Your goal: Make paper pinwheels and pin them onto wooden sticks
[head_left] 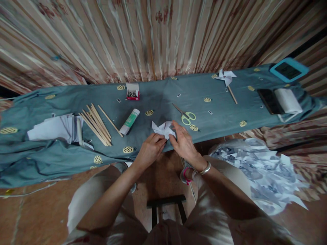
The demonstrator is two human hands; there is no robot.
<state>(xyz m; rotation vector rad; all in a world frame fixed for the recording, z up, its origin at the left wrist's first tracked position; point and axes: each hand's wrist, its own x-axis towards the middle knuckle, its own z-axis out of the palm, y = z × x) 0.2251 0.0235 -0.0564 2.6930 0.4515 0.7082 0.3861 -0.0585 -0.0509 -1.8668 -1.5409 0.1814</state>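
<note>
The left hand (151,150) and right hand (184,143) are grasping a paper pinwheel (165,130). Green-handled scissors (187,117) are lying nearby.

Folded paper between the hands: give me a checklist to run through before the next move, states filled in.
1. Left hand and right hand both at the folded paper: ok.
2. Pin through the paper's centre: cannot tell, the fingers and the small size hide it.
3. Box open, small metal pieces showing inside: ok.
4. Wooden sticks on the cloth, unobstructed from above: ok.
5. Scissors out of the hands, lying beyond the paper: ok.
6. Glue tube standing upright: not ok, it lies on its side.
</note>
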